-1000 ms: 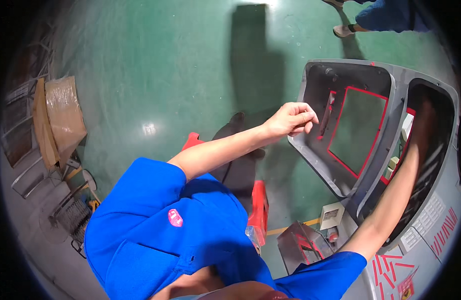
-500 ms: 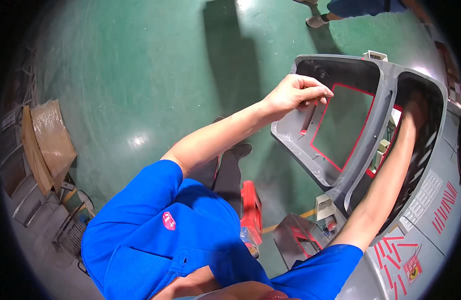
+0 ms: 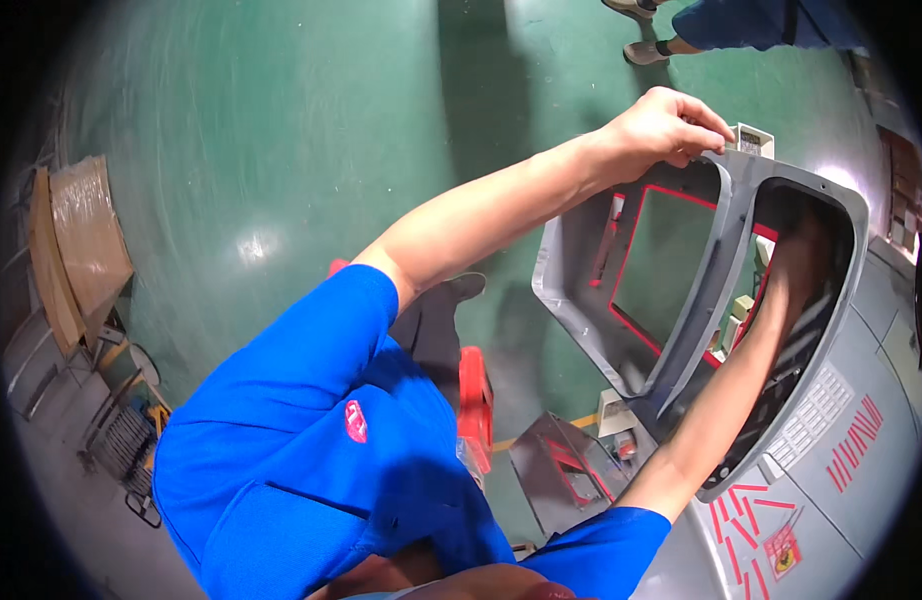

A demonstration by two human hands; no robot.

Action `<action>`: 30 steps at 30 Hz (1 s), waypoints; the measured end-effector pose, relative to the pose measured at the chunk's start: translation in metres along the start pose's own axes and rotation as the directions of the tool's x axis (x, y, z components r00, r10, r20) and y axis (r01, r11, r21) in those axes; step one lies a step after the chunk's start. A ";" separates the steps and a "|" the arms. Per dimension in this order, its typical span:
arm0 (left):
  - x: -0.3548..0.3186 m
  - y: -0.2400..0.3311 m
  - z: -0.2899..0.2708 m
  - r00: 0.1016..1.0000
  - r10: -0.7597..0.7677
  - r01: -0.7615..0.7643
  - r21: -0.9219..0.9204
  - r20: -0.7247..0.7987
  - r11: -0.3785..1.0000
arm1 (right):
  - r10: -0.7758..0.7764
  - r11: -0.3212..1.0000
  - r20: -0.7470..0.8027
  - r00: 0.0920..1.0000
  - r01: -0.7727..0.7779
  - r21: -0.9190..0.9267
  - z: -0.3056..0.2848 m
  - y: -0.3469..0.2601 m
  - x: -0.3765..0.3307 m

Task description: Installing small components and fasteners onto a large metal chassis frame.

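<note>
The bare left hand [image 3: 671, 130] is pinched together, contents unclear, by the top edge of the grey, rigid two-opening frame [image 3: 738, 215]. The bare right hand [image 3: 806, 240] is inside its right opening, grip too dim to tell. Two-handed work seems in hand; the next move calls for rim clearance.

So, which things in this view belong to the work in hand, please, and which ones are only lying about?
Apparently in the work:
grey housing, with the right hand inside it and the left hand near its far edge
red edging on the housing
red strips at lower right, probably

Apparently lying about:
wrapped brown sheet at left
red plastic piece at lower centre
</note>
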State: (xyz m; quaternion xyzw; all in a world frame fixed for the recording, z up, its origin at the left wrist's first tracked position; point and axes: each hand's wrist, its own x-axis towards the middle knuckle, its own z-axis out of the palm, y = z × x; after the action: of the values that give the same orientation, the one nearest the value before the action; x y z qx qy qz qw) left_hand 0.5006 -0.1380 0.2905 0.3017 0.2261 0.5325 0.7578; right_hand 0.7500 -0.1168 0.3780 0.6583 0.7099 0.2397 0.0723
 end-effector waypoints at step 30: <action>-0.146 0.131 0.031 0.543 0.767 -0.517 0.585 -0.341 0.625 | -0.584 0.602 0.440 0.682 0.001 0.798 -0.182 -0.136 -0.065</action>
State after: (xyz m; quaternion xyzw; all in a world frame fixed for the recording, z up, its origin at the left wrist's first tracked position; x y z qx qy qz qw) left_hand 0.3850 -0.2496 0.4079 0.3473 0.4153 0.7798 0.3144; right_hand 0.5596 -0.2269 0.4641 0.5290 0.7722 -0.3413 0.0863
